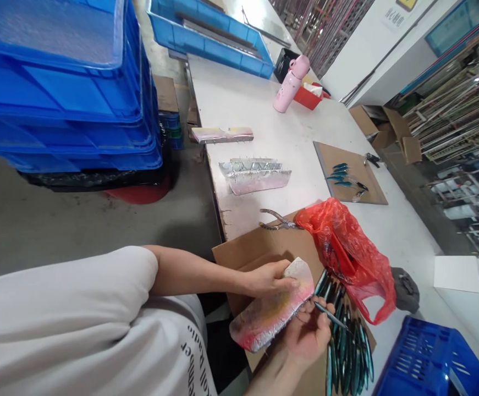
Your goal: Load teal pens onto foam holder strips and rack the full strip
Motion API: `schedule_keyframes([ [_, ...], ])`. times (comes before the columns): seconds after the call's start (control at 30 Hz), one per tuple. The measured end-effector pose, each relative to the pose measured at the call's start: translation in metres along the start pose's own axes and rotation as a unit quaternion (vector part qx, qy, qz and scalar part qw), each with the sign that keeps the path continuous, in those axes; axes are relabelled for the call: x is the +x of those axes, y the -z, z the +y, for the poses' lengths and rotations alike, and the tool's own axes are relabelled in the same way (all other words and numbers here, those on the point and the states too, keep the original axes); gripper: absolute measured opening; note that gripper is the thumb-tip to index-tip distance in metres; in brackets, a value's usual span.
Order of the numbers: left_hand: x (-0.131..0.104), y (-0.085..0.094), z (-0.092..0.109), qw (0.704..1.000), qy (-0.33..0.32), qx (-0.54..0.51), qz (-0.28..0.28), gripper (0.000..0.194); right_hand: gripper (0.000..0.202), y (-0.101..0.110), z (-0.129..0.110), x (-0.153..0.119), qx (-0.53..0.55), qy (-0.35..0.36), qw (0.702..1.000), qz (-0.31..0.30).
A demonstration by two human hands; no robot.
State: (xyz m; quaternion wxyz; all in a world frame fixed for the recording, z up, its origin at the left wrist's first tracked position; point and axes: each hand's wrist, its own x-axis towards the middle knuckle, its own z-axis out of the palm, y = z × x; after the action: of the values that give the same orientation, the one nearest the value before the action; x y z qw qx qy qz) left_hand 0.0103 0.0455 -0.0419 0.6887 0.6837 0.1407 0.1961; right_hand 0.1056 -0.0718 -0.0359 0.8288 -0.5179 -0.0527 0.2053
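My left hand [270,280] is closed around a paint-stained, foil-covered rack [274,308] with pink, yellow and white patches. At the rack's spiked edge my right hand [309,333] pinches a slim blue-green fishing lure [330,313]. Whether the lure touches the rack I cannot tell. Just beyond, many similar lures [350,352] lie heaped on brown cardboard [259,247]. A red plastic bag [346,253] sits beside the heap.
Pliers [278,221] lie on the cardboard's edge. Similar racks [259,180] rest on the white table [297,157]. A board [363,165] carries several lures. A pink bottle [291,85] stands farther back. Blue crates [66,93] are stacked leftward; a blue basket [429,357] is at lower right.
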Motion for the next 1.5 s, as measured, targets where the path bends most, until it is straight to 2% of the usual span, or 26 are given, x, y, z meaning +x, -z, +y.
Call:
schedule_keyframes([
  [0.2,0.000,0.000,0.000,1.000,-0.007,-0.007,-0.002,0.040,0.021,0.002,0.000,0.000,-0.020,0.017,1.000,-0.008],
  [0.4,0.000,0.000,0.000,1.000,-0.004,0.004,0.002,0.040,0.024,0.007,-0.005,-0.006,-0.067,0.050,0.996,0.010],
  [0.63,0.000,-0.001,-0.001,0.999,0.027,0.020,0.010,0.043,0.012,0.001,-0.014,-0.014,-0.095,0.038,0.995,-0.003],
  [0.77,0.000,-0.001,0.000,0.999,0.025,0.030,0.013,0.040,0.023,0.009,-0.017,-0.012,-0.121,0.012,0.993,-0.006],
  [0.9,0.000,-0.001,0.002,0.999,0.023,0.033,0.012,0.037,0.033,0.013,-0.019,-0.011,-0.127,0.000,0.992,0.019],
  [1.0,0.000,0.000,0.004,0.999,0.028,0.030,0.010,0.039,0.035,0.010,-0.021,-0.010,-0.138,0.002,0.990,0.034],
  [1.5,0.000,0.002,0.002,0.998,0.030,0.050,0.013,0.038,0.030,-0.003,-0.021,-0.003,-0.181,0.021,0.983,0.030],
])
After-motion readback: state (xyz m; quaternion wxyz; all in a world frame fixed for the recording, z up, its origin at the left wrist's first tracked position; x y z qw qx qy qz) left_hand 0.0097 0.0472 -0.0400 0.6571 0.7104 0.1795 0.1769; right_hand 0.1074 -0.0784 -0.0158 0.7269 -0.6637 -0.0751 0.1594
